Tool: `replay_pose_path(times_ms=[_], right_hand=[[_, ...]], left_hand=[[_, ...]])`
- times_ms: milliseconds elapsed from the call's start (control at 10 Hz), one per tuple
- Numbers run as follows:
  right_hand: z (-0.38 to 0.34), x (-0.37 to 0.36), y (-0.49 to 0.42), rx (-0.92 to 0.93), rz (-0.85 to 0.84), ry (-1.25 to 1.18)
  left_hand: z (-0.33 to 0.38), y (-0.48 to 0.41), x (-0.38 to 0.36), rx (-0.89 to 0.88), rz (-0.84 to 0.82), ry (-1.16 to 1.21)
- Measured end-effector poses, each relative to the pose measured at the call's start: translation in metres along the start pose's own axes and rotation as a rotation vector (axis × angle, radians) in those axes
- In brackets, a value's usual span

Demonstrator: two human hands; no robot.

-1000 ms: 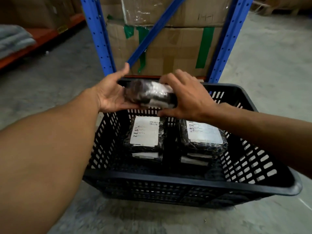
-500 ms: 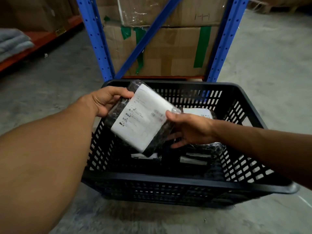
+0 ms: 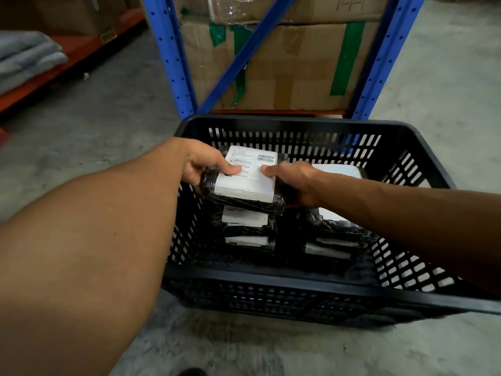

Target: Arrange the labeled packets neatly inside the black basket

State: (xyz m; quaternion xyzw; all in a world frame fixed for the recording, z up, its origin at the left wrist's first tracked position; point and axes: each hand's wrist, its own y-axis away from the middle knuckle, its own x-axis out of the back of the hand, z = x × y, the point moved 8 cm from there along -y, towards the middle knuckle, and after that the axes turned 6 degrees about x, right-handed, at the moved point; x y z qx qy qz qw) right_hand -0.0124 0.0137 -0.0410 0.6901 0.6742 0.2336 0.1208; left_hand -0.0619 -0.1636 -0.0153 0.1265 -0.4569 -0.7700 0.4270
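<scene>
Since half a second ago, packet has tipped flat, label up, over the left stack in the black basket. Left hand and right hand both grip its ends. Best bet: lower it level, edges squared up.

Both forearms reaching forward, left hand and right hand clasped, thumbs on top

My left hand and right hand grip one labeled packet by opposite sides, label up, above the left stack inside the black basket.
</scene>
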Motion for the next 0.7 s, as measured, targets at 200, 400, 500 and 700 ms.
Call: replay_pose_path(times_ms=[200,400,500,700], right_hand=[[0.011,-0.006,-0.014,0.056,0.108,0.393],[0.017,-0.017,-0.023,0.060,0.079,0.564],[0.014,-0.014,-0.022,0.087,0.036,0.588],[-0.004,-0.008,-0.013,0.129,0.076,0.557]], left_hand=[[-0.018,-0.016,-0.005,0.065,0.085,-0.185],[-0.030,-0.030,-0.009,0.127,0.059,-0.180],[-0.028,-0.034,-0.007,0.147,0.082,-0.216],[0.004,-0.018,0.006,0.151,0.278,-0.435]])
